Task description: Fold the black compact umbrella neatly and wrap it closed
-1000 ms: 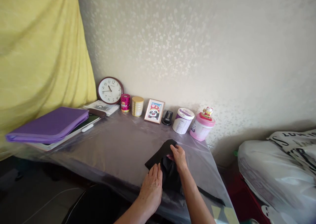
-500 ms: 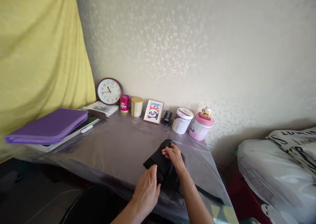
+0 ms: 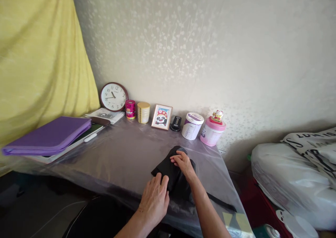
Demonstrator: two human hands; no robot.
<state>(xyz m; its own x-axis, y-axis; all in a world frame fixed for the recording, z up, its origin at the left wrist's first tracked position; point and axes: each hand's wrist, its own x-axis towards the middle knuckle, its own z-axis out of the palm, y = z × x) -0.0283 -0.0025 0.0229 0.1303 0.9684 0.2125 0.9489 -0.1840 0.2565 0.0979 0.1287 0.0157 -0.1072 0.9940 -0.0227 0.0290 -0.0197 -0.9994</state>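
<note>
A soft black fabric piece is laid near the front edge of the grey plastic-covered tabletop. It is touched by the left hand and right hand, seemingly for steadiness; whether either grip is closed cannot be told.

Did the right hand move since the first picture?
Yes, the right hand moved a little left. Its fingertips were right of the panda picture in the view; now the leftmost reaches under its right edge.
</note>
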